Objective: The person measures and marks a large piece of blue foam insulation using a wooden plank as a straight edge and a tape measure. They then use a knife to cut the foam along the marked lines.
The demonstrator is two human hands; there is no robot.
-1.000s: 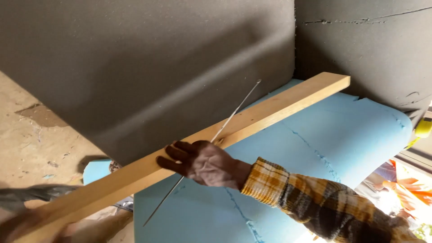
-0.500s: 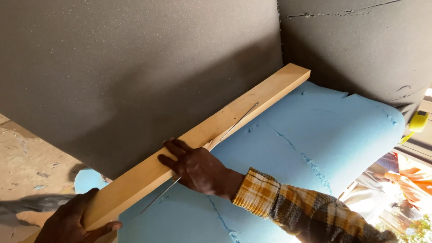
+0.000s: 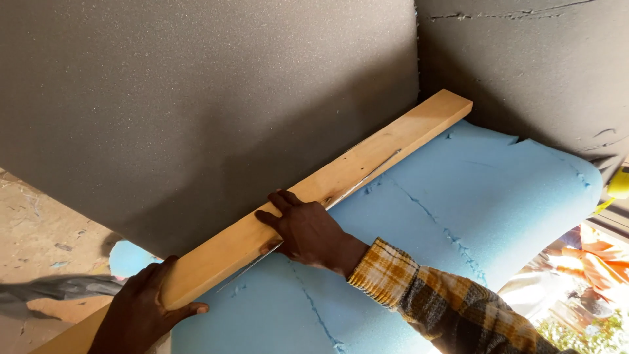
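Hands: right hand (image 3: 308,229) flat on wooden plank (image 3: 341,177) (fingers spread); left hand (image 3: 141,311) gripping plank.

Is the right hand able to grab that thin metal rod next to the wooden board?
Probably yes. The right hand already rests on the wooden board, right over the thin metal rod lying along its edge on the blue foam. Nothing covers the rod.

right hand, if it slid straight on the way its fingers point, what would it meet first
The right hand lies across the wooden plank, fingers pointing up-left. Straight on, it would likely meet the grey foam sheet just past the plank's far edge, though depth is unclear.
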